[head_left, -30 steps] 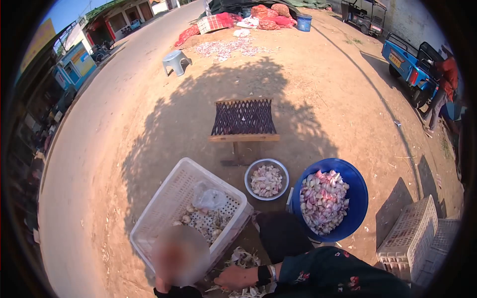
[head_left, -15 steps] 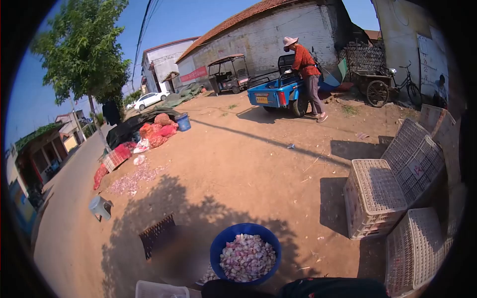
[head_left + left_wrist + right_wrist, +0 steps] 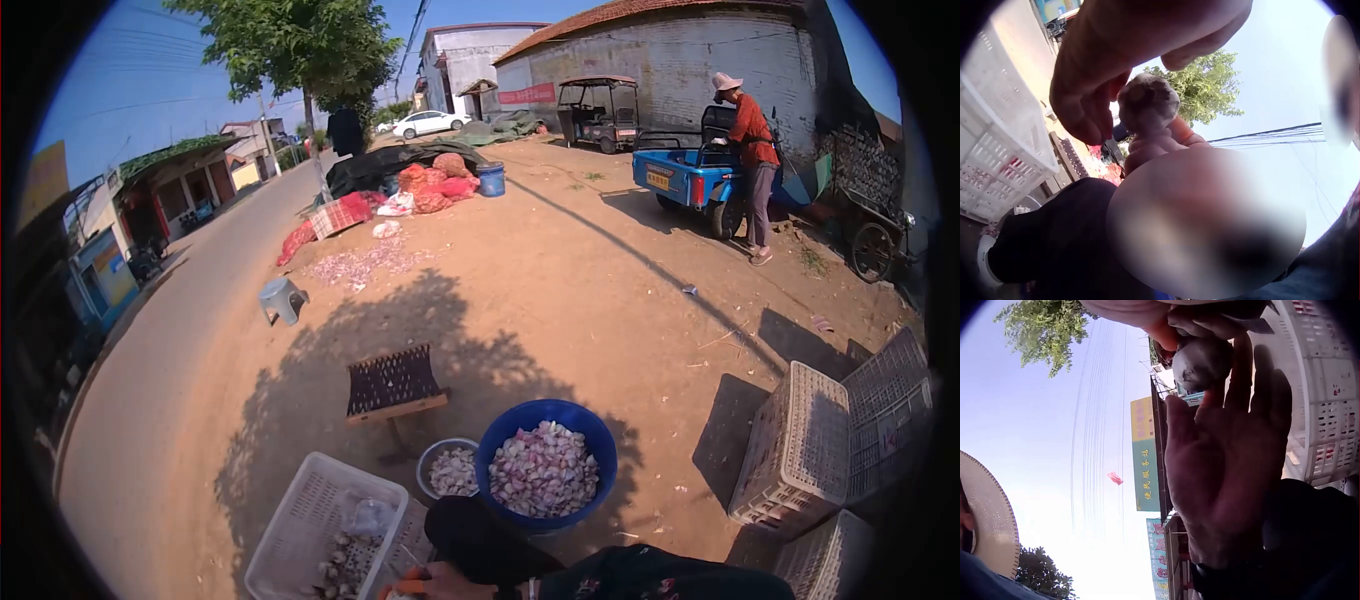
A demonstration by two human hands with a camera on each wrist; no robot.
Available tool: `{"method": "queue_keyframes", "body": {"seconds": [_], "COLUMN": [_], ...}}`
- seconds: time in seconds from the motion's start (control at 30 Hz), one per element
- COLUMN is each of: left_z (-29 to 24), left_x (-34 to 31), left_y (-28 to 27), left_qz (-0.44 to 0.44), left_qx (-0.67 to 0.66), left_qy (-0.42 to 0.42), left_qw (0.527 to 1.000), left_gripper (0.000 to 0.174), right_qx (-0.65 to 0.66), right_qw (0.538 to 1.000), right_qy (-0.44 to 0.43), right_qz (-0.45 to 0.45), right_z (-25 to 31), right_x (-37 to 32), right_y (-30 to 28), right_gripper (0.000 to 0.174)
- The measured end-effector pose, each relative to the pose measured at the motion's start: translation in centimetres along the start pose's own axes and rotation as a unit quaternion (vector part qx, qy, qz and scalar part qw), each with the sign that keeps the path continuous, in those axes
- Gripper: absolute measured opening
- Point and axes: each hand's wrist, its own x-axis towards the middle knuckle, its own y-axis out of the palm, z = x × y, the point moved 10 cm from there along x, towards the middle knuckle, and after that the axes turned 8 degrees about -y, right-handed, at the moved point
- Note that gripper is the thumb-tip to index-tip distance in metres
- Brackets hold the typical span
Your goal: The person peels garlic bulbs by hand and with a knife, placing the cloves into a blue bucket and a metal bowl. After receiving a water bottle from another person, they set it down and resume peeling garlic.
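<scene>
A pale garlic bulb (image 3: pixel 1200 364) with dark marks is at the fingertips of my left hand (image 3: pixel 1229 456), whose palm faces the camera in the right wrist view. The same bulb (image 3: pixel 1149 101) sits between both hands in the left wrist view. My right hand (image 3: pixel 447 582) comes in from the other side, its fingers curled close against the bulb. From them juts a thin grey blade (image 3: pixel 1257 325), like a small knife; its handle is hidden. A white slatted crate (image 3: pixel 268 548) with garlic bulbs (image 3: pixel 343 568) and a clear plastic bag (image 3: pixel 370 517) stands beside the hands.
A blue tub (image 3: pixel 606 450) and a metal bowl (image 3: pixel 424 482) of peeled cloves stand ahead. Beyond are a woven stool (image 3: pixel 395 384) and a grey plastic stool (image 3: pixel 281 300). Stacked crates (image 3: pixel 815 430) line the right. A person (image 3: pixel 757 165) stands by a blue cart (image 3: pixel 668 170).
The head view swings up and right, then partly back. My left hand, earlier over the crate, is now at the bulb with my right hand, which has left the pile of husks.
</scene>
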Motion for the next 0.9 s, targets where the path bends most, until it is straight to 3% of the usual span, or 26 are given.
{"method": "queue_keyframes", "body": {"seconds": [0.03,0.07,0.1,0.13,0.17,0.2,0.23,0.27,0.37,0.47,0.5,0.57,0.77,0.9], "left_z": [2.2,3.4,2.8,3.3,3.1,1.9,2.2,2.3,1.4,2.7,2.7,3.2,3.2,3.3], "left_x": [1.2,2.3,2.4,3.6,3.2,2.4,2.0,2.1,1.5,1.9,2.0,2.5,2.2,2.2], "left_y": [-0.7,-1.5,-1.9,-4.0,-3.3,-2.6,-3.8,-4.0,-5.0,-7.7,-7.7,-8.1,-6.3,-6.1], "left_qz": [0.032,0.028,0.003,-0.095,-0.047,-0.023,-0.117,-0.090,-0.110,-0.130,-0.096,-0.067,-0.116,-0.095], "left_qx": [0.022,-0.046,-0.008,-0.145,-0.044,-0.036,-0.044,-0.052,-0.142,-0.226,-0.256,-0.281,-0.274,-0.276], "left_qy": [0.000,-0.002,0.041,0.067,0.021,0.026,0.020,0.014,0.029,0.026,0.024,0.023,0.014,0.014], "left_qw": [0.999,0.999,0.999,0.982,0.998,0.999,0.992,0.994,0.983,0.965,0.962,0.957,0.955,0.956], "left_gripper": [0.052,0.052,0.048,0.033,0.048,0.044,0.042,0.039,0.037,0.034,0.034,0.033,0.033,0.033], "right_qx": [0.056,0.109,0.139,0.168,0.160,0.154,0.136,0.117,0.061,0.025,0.027,-0.143,-0.117,-0.093], "right_qw": [0.998,0.992,0.986,0.979,0.983,0.985,0.988,0.991,0.998,0.996,0.996,0.979,0.975,0.969], "right_qy": [0.017,0.038,0.051,0.064,0.059,0.050,0.056,0.056,0.029,0.074,0.077,0.101,0.136,0.171], "right_qz": [-0.028,-0.059,-0.077,-0.101,-0.074,-0.051,-0.042,-0.037,-0.005,0.031,0.031,0.105,0.134,0.152], "right_z": [-2.2,-3.8,-3.2,-2.3,-2.5,-3.2,-4.2,-5.0,-4.9,-4.6,-4.6,-5.0,-6.0,-6.8], "right_x": [1.2,1.6,1.1,0.5,0.5,0.8,1.3,1.7,1.4,0.6,0.1,-0.9,-2.0,-2.4], "right_y": [-0.4,0.3,1.2,1.2,1.5,1.5,1.5,1.4,0.7,0.3,0.2,0.8,2.8,3.0], "right_gripper": [0.025,0.022,0.019,0.017,0.016,0.015,0.016,0.017,0.031,0.028,0.028,0.023,0.015,0.014]}}
